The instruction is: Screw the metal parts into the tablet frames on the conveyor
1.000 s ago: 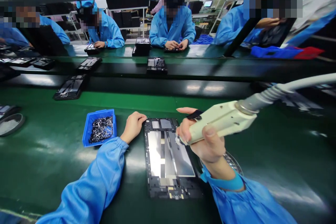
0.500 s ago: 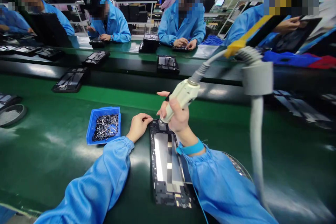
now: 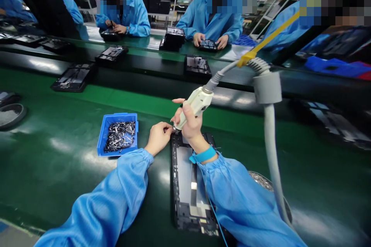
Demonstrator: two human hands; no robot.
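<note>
An opened tablet (image 3: 183, 170) with bare silver panels and a dark ribbon strip lies lengthwise before me. My right hand (image 3: 191, 125) is closed around a cream electric screwdriver (image 3: 199, 100), which leans with its tip down at the tablet's far left corner. Beside that tip, my left hand (image 3: 159, 137) has its thumb and finger pinched at the same corner. Whatever lies between those fingertips is too small to make out. Left of this hand stands a blue bin (image 3: 100, 141) holding many small dark and silver parts.
A grey hose (image 3: 271, 154) hangs at the right, near a round dish (image 3: 262, 180) of small parts partly behind my sleeve. Another dish (image 3: 21, 114) sits far left. More opened tablets (image 3: 74, 77) lie along the dark line ahead, where co-workers (image 3: 127, 7) handle devices.
The screwdriver's tip has shifted left on the tablet, to its corner beside my left fingertips. My view has tilted down slightly. Across the line, a co-worker's hands have spread to a device's sides.
</note>
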